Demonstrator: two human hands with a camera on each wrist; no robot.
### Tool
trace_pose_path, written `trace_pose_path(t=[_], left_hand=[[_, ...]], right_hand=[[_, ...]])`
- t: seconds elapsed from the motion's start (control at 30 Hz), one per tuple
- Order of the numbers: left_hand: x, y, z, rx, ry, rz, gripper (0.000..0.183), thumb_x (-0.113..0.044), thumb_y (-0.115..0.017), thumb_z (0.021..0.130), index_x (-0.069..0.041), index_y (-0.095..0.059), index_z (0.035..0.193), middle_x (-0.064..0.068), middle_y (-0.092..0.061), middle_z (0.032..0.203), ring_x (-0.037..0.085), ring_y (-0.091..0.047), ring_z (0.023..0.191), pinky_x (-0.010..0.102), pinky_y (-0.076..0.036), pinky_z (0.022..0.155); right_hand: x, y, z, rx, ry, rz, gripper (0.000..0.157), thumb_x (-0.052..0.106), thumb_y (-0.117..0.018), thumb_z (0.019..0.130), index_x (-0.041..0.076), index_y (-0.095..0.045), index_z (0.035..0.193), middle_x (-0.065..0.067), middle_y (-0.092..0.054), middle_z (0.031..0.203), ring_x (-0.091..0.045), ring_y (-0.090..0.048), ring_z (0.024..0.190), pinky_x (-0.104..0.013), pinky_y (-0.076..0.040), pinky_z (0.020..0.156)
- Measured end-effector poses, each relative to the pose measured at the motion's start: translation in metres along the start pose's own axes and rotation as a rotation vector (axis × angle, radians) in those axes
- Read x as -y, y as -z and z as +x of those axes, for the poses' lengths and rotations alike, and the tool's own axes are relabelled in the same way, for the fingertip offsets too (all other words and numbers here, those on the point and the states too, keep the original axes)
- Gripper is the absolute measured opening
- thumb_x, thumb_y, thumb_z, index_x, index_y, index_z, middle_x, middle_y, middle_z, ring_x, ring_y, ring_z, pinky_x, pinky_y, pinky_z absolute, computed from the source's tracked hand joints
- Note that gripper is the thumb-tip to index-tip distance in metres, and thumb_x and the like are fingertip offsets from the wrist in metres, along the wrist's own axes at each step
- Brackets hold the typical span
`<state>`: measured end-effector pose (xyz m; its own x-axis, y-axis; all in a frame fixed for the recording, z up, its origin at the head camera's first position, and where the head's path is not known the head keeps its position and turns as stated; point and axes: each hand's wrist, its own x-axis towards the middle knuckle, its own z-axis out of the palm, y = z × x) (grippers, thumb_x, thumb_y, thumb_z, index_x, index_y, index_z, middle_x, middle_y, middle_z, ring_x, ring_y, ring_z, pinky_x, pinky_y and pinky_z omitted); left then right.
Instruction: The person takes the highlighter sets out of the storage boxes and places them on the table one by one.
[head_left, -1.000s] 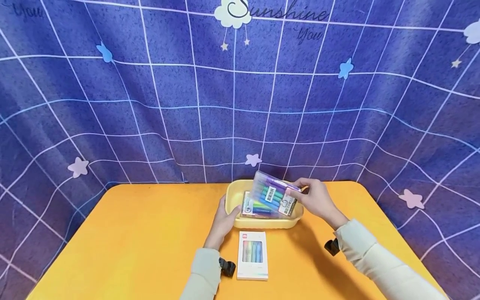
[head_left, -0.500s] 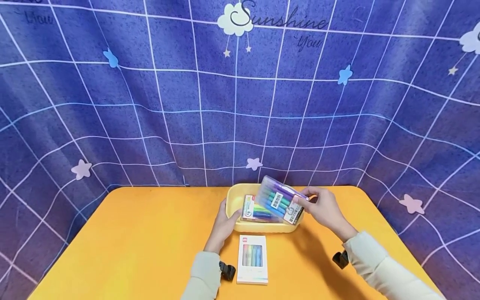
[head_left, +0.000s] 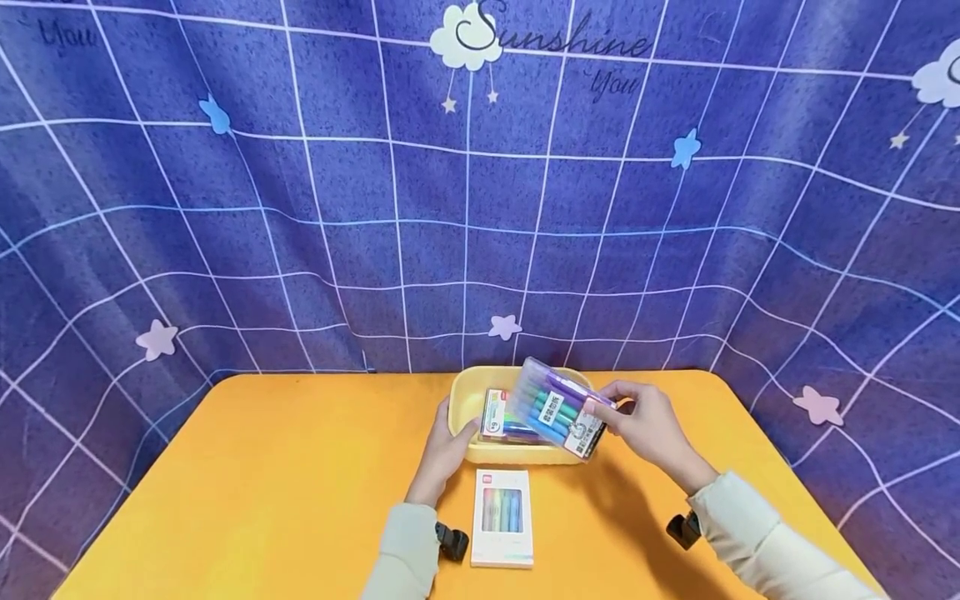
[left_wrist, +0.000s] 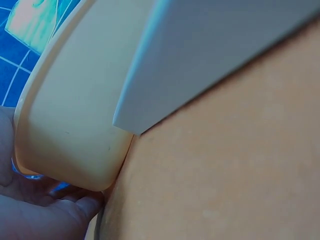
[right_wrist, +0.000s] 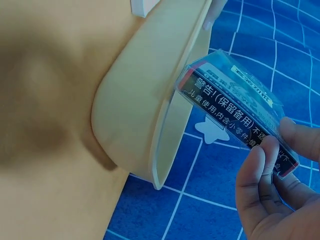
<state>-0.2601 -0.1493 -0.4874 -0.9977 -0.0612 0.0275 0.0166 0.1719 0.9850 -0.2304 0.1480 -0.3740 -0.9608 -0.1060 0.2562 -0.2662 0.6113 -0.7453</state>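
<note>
My right hand pinches a clear plastic case of markers by its right end, thumb on top. It is held tilted over a pale yellow plastic bin. In the right wrist view, the case shows a dark printed edge, with fingers beneath it and thumb above. My left hand grips the bin's left end, thumb at the rim and fingers outside. Another clear pack of colored pens lies inside the bin, partly hidden by the held case.
A white box of pens with a window lies on the orange table, just in front of the bin. Behind the table's back edge hangs a blue gridded curtain. Dark wrist cameras sit at both cuffs.
My right hand has shifted the marker case slightly right and toward me, uncovering more of the bin's left part. My left hand keeps its hold on the bin.
</note>
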Motion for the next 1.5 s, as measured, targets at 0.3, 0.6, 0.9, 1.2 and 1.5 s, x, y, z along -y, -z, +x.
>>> trace_pose_path(t=[0.3,0.6,0.9,1.2,1.5], left_hand=[[-0.002,0.001,0.003,-0.008,0.000,0.000,0.072,-0.027,-0.062,0.100,-0.014,-0.024,0.159,0.020,-0.038,0.160,0.041,-0.037,0.147,0.059,-0.031,0.121],[0.000,0.001,0.006,-0.017,-0.004,-0.006,0.071,-0.022,-0.061,0.100,-0.012,-0.023,0.159,0.019,-0.036,0.162,0.040,-0.036,0.148,0.055,-0.031,0.122],[0.001,-0.001,0.005,-0.008,0.024,0.004,0.072,-0.027,-0.061,0.100,-0.015,-0.023,0.160,0.018,-0.036,0.162,0.039,-0.037,0.148,0.056,-0.032,0.122],[0.000,0.000,0.005,0.001,0.016,-0.004,0.072,-0.028,-0.062,0.100,-0.017,-0.023,0.160,0.017,-0.036,0.162,0.039,-0.036,0.149,0.056,-0.031,0.122],[0.000,0.001,0.004,-0.002,0.024,-0.022,0.073,-0.027,-0.062,0.099,-0.017,-0.022,0.160,0.017,-0.036,0.162,0.039,-0.036,0.149,0.056,-0.030,0.122]], right_hand=[[0.000,-0.002,-0.004,0.014,-0.025,0.050,0.023,0.033,-0.080,0.087,0.010,-0.073,0.090,-0.002,-0.065,0.071,-0.009,-0.056,0.054,-0.024,-0.047,0.049],[-0.001,-0.002,-0.009,0.037,-0.084,0.124,0.027,0.030,-0.078,0.088,0.004,-0.073,0.093,-0.002,-0.066,0.073,-0.008,-0.056,0.057,-0.023,-0.049,0.053],[-0.007,-0.006,-0.022,0.039,-0.098,0.173,0.027,0.028,-0.079,0.088,0.003,-0.072,0.093,-0.006,-0.067,0.076,-0.009,-0.056,0.056,-0.022,-0.047,0.052],[-0.008,-0.007,-0.030,0.033,-0.134,0.216,0.029,0.027,-0.079,0.088,0.000,-0.072,0.095,-0.007,-0.068,0.080,-0.009,-0.057,0.056,-0.023,-0.048,0.053],[-0.008,-0.010,-0.041,0.029,-0.187,0.260,0.030,0.025,-0.078,0.088,-0.003,-0.071,0.096,-0.006,-0.068,0.084,-0.010,-0.059,0.056,-0.027,-0.055,0.057]])
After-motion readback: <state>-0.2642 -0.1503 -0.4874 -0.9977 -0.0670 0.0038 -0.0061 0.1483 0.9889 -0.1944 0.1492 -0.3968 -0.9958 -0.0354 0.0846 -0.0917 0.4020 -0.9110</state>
